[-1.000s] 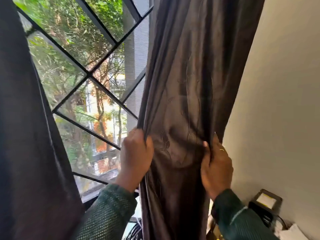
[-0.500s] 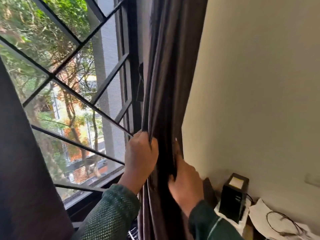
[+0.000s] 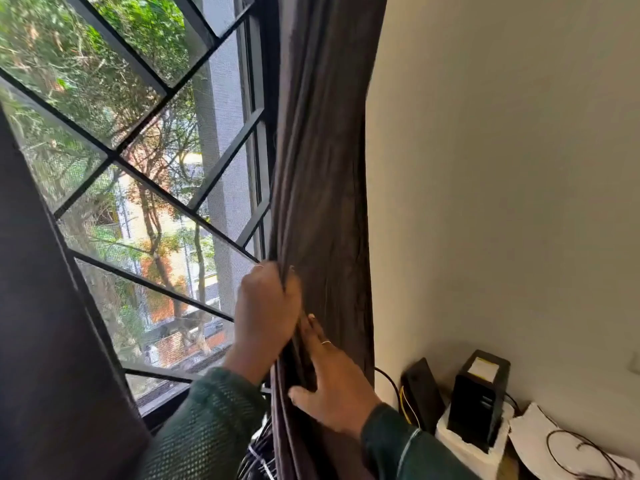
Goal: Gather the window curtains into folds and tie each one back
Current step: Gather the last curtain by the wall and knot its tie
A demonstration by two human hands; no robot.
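Note:
The dark brown right curtain (image 3: 325, 168) hangs bunched into narrow folds between the window and the wall. My left hand (image 3: 265, 313) grips the gathered window-side edge of its folds. Just below, my right hand (image 3: 332, 379) lies flat against the curtain with fingers spread, pressing the folds. A second dark curtain (image 3: 38, 323) covers the left side of the view. No tie-back is visible.
A barred window (image 3: 149, 188) with mesh screen shows trees and buildings outside. A cream wall (image 3: 502, 168) stands to the right. Low at the right are two black devices (image 3: 479, 396), white packing, papers and a looped cable (image 3: 581, 452).
The curtain has been drawn from a wide spread into a tight bundle. My right hand has let go of the far edge and moved left, close under my left hand.

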